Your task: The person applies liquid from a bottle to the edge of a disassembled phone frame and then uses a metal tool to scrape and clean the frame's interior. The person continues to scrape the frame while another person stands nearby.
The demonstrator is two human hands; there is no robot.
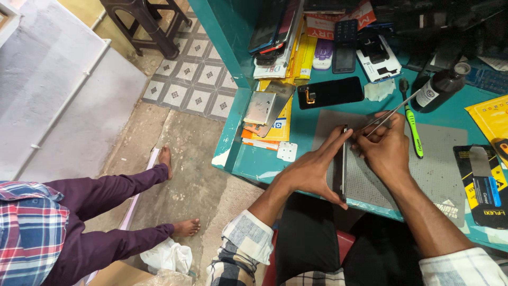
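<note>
The left hand [312, 172] held a slim phone [344, 164] upright on its long edge over the grey work mat [439, 169], with the thumb at the near end and the fingers [336, 142] stretched along the far end; standing it this way turned the thin side seam up toward the person. The right hand [386, 151] pinched a pair of metal tweezers [389, 114] between thumb and fingers, closed firmly round them, their tips brought down to the top edge of the phone, where they seemed to touch the seam. The mat lay on the teal worktop [296, 159], probably to cushion the device. A green toothbrush [413, 130] rested just beside the right hand, and a dark bottle [442, 85] lay tilted near it, both within easy reach. A separate black screen panel [330, 92] with an orange flex lay flat farther back, well apart from the hands. A metal plate [262, 107] sat on yellow packets at the worktop's left edge. To the left, another person sat on the floor, bare feet [185, 228] out.
</note>
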